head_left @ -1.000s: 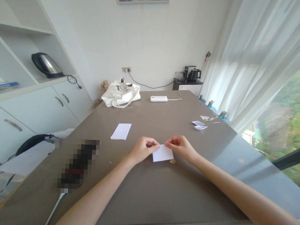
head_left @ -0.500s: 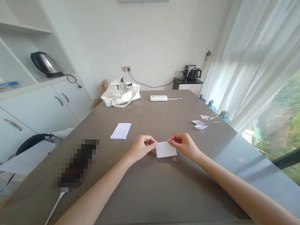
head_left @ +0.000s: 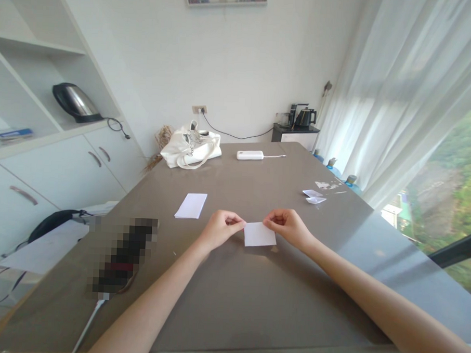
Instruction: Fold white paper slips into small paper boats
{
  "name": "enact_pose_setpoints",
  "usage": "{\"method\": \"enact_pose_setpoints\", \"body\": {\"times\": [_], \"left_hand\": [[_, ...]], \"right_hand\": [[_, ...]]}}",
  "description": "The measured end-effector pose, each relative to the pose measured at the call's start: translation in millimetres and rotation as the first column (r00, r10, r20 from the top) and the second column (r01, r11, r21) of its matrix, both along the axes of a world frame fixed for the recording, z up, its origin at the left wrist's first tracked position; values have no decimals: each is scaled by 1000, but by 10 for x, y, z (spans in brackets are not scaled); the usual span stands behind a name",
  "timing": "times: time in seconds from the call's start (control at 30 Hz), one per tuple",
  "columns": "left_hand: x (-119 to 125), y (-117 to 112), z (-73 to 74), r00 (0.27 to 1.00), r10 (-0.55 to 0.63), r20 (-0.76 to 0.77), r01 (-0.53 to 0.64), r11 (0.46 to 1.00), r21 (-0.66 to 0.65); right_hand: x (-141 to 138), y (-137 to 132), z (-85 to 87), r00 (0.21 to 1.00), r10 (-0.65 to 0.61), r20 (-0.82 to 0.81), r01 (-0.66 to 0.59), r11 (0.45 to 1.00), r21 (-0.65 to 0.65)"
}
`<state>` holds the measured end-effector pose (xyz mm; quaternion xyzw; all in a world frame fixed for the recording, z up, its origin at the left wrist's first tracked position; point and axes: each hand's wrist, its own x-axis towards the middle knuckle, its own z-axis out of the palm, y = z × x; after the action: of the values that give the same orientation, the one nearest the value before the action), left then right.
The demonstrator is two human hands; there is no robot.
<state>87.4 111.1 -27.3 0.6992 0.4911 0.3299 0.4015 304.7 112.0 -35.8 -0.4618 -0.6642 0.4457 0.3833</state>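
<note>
At your far left, a steel-and-black kettle (head_left: 77,103) sits on a shelf. Nearer you, a dark object (head_left: 125,255), obscured by pixelation, lies on the brown table (head_left: 269,303), a white cable (head_left: 87,323) running from its near end. Next along is a stack of white paper (head_left: 191,206), with a white bag (head_left: 192,151) well behind it. Your left hand (head_left: 222,229) follows, thumb and fingertips pinched together on the upper left corner of the white sheet (head_left: 259,236). That sheet spans the gap between your hands, over the middle of the table; I cannot tell whether its lower edge touches the surface. Well beyond it lies a slim white device (head_left: 250,155) with a short lead (head_left: 275,156). Your right hand (head_left: 288,224) has thumb and finger clamped on the sheet's top edge, toward the right corner. Farther right, two folded paper pieces (head_left: 315,200) lie close together, just in front of some white scraps (head_left: 323,185), and a white curtain (head_left: 371,99) hangs past the table's edge.
</note>
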Motion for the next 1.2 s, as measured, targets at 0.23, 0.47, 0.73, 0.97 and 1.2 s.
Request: {"method": "enact_pose_setpoints", "body": {"times": [0.23, 0.47, 0.73, 0.97, 1.2], "left_hand": [[-107, 63, -7, 985, 139, 105, -139, 990, -7], [138, -52, -109, 987, 50, 150, -53, 998, 15], [121, -14, -162, 982, 96, 161, -98, 995, 7], [143, -81, -42, 957, -104, 272, 108, 994, 1], [116, -95, -10, 937, -244, 249, 233, 970, 74]], "right_hand": [[57, 29, 59, 994, -95, -57, 92, 995, -44], [-63, -62, -3, 982, -48, -180, 19, 987, -162], [-96, -79, -37, 977, -11, -214, -46, 965, -256], [-17, -20, -90, 938, -30, -346, -79, 952, -297], [-19, -54, -33, 938, 110, -330, -215, 929, -302]]}}
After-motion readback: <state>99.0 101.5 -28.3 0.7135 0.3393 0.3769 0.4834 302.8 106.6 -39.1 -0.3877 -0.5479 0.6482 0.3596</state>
